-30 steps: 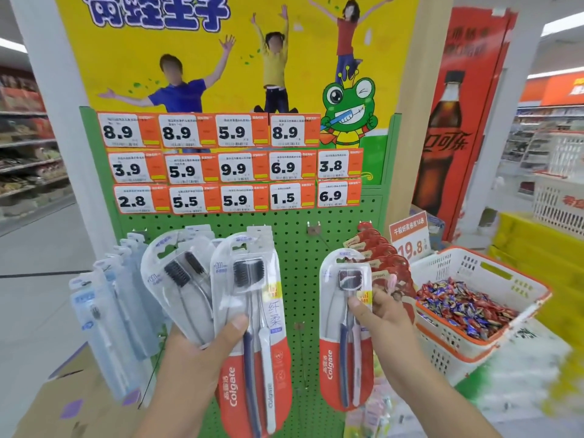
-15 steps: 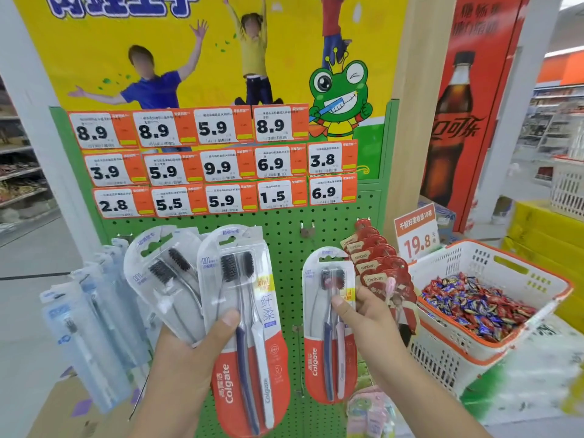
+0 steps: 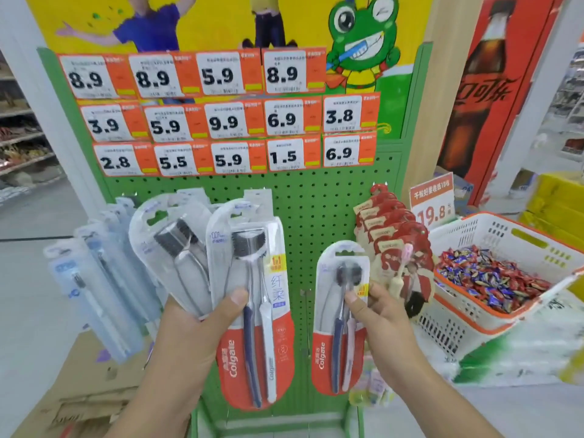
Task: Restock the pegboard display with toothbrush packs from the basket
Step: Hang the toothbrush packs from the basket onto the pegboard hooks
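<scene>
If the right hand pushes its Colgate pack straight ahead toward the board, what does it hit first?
Probably bare green pegboard. The right hand pinches the small Colgate pack in the gap left of the red-carded packs, which may brush its right edge; depth is unclear.

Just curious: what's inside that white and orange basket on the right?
The basket holds a heap of small wrapped candies in blue, red and purple wrappers. What lies beneath the top layer is covered, and no toothbrush packs show in it.
</scene>
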